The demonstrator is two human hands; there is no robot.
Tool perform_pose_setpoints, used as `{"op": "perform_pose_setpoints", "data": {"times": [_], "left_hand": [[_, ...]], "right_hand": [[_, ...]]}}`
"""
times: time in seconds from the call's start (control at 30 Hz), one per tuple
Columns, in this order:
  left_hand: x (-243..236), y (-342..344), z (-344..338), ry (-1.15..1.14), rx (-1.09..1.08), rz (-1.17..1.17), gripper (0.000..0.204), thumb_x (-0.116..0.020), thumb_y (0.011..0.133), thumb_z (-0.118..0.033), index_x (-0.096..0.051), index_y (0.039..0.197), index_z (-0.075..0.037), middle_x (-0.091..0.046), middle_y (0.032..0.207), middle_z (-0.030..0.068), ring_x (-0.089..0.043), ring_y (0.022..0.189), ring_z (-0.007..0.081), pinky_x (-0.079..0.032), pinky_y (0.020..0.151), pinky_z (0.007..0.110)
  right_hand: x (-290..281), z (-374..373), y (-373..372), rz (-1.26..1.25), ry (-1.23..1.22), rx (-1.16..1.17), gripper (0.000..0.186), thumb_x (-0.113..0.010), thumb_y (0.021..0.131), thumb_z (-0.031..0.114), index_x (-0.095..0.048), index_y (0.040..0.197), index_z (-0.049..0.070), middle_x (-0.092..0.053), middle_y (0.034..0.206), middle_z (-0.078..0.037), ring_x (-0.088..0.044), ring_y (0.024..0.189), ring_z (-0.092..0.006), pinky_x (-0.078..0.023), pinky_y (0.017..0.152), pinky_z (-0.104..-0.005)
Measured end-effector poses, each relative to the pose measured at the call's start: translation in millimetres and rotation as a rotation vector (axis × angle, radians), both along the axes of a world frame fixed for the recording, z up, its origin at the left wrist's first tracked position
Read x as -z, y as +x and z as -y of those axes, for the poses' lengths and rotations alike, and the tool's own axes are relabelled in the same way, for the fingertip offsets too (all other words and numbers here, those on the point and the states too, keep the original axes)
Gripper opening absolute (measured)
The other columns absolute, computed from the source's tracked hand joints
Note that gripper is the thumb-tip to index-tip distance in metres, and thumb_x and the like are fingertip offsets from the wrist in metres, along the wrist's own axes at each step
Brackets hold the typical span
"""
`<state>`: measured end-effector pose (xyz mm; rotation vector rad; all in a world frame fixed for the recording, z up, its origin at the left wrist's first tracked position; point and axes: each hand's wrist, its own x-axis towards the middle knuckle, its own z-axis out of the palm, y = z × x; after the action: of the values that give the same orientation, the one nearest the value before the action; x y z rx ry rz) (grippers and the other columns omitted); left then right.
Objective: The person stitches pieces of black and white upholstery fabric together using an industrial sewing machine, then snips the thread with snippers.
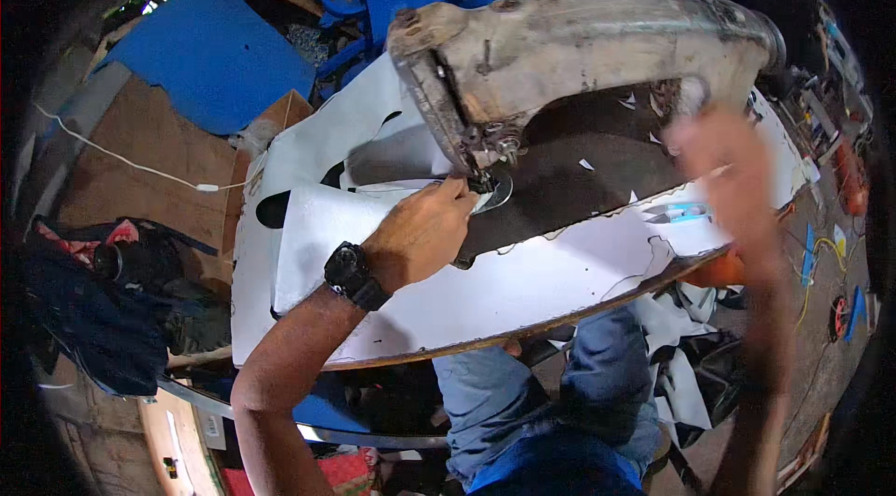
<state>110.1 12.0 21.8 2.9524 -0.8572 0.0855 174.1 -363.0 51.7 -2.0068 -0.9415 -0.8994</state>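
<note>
A person's left hand (422, 233), fingers bunched narrow, beside a sewing machine's (597, 43) foot; cannot tell if they pinch the white sheet (322, 233), which lies there on the table (523, 309); right hand (726, 158) blurred near the machine's column, fingers unreadable.

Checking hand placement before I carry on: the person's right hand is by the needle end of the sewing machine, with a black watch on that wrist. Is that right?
Not quite: it is the left hand, not the right, as the head view shows. It is by the needle end of the sewing machine, with a black watch on that wrist.
</note>
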Motion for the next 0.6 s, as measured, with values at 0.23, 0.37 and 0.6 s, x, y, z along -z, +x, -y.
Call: {"op": "perform_pose_setpoints", "data": {"times": [0.23, 0.37, 0.6], "left_hand": [[-11, 23, -3, -0.362, -0.263, -0.129, 0.029, -0.065, 0.094, -0.013, -0.069, 0.119, 0.0, -0.068, 0.123, 0.0256, -0.065, 0.113, 0.0443, -0.052, 0.099, 0.05], [-10, 32, -4, -0.271, -0.299, -0.181, 0.033, -0.066, 0.093, -0.014, -0.068, 0.123, -0.001, -0.067, 0.125, 0.0253, -0.064, 0.115, 0.0446, -0.052, 0.101, 0.049], [-11, 46, -12, -0.288, -0.283, -0.239, 0.033, -0.066, 0.094, -0.015, -0.068, 0.123, -0.001, -0.071, 0.123, 0.0231, -0.067, 0.114, 0.0414, -0.053, 0.1, 0.047]], "right_hand": [[-95, 234, 204, -0.03, -0.603, 0.868, 0.051, -0.052, 0.11, 0.04, -0.063, 0.137, -0.001, -0.075, 0.101, -0.01, -0.07, 0.091, -0.0138, -0.057, 0.083, -0.0339], [-80, 247, 258, -0.62, -0.21, 0.18, 0.054, -0.049, 0.11, 0.043, -0.06, 0.144, 0.002, -0.076, 0.111, -0.012, -0.072, 0.091, -0.0141, -0.056, 0.091, -0.0313], [9, 268, 185, -0.316, 0.121, 0.464, 0.055, -0.045, 0.112, 0.042, -0.054, 0.15, 0.003, -0.067, 0.129, -0.015, -0.064, 0.115, -0.0176, -0.049, 0.103, -0.0324]]}}
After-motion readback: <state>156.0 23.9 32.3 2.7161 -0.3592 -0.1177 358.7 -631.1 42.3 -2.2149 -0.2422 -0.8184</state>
